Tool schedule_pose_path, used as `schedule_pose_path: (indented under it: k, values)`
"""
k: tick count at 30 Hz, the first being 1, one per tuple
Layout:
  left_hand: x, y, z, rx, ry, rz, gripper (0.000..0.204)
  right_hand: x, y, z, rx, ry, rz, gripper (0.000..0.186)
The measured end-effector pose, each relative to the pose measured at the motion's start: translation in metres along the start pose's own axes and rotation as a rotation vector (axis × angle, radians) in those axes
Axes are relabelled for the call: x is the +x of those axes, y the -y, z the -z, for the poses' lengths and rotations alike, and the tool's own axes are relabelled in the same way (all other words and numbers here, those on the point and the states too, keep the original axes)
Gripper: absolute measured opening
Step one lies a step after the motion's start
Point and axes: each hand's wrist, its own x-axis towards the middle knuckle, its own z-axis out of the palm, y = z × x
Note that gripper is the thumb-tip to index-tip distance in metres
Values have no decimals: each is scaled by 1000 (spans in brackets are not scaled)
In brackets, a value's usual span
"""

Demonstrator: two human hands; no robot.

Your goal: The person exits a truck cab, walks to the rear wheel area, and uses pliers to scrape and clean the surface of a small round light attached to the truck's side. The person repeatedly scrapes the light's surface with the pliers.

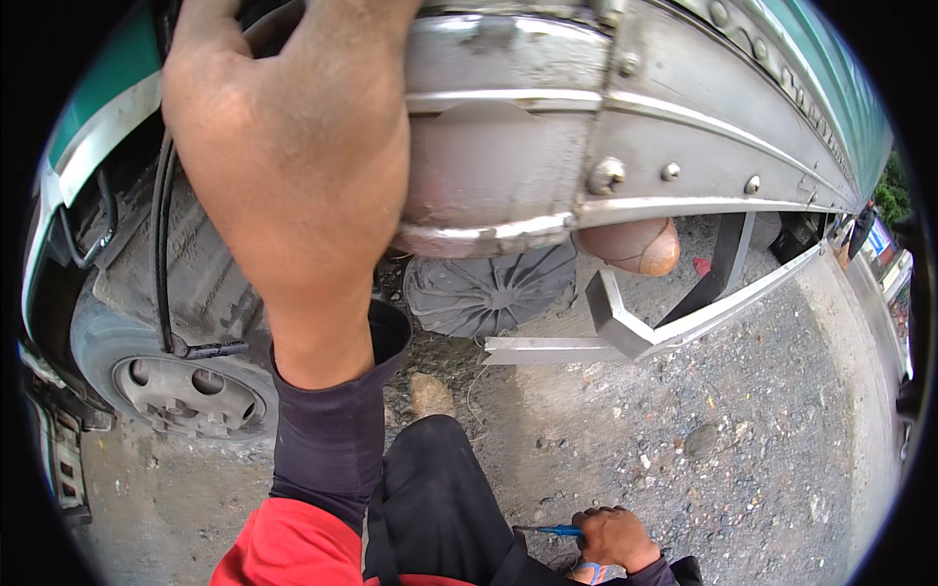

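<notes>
Close in front of me, my left hand [293,146] reaches up beside a riveted silver metal body panel [508,63] of a vehicle. Its fingertips run out past the top edge, so what they touch or hold is hidden. Low down, near my dark-trousered leg, my right hand [616,539] is closed around a slim blue-handled screwdriver [559,529] whose thin shaft points left.
A dusty wheel [191,391] stands left, beside a hanging black cable [164,244]. Under the panel are a round ribbed dark part [503,293], a rusty rounded end [645,246] and an angled metal frame [625,327]. Gravelly ground [684,430] holds a stone [430,396].
</notes>
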Motion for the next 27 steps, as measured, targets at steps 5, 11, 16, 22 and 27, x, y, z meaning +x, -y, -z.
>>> schedule_pose_path:
  k: [5,11,16,22,27]
  values:
    - [-17,78,92,-1,161,-290,49,-5,5,6,-57,9,-113,19]
    - [-137,92,150,36,148,393,32,-12,16,10,-65,-34,-229,20]
    - [-229,134,159,-151,658,840,25,-17,21,27,-50,25,-293,21]
    - [-292,161,191,72,871,1018,23,-64,-27,84,321,-706,-537,28]
    - [-270,161,173,-232,831,1020,28,-82,-22,153,618,-1465,-164,38]
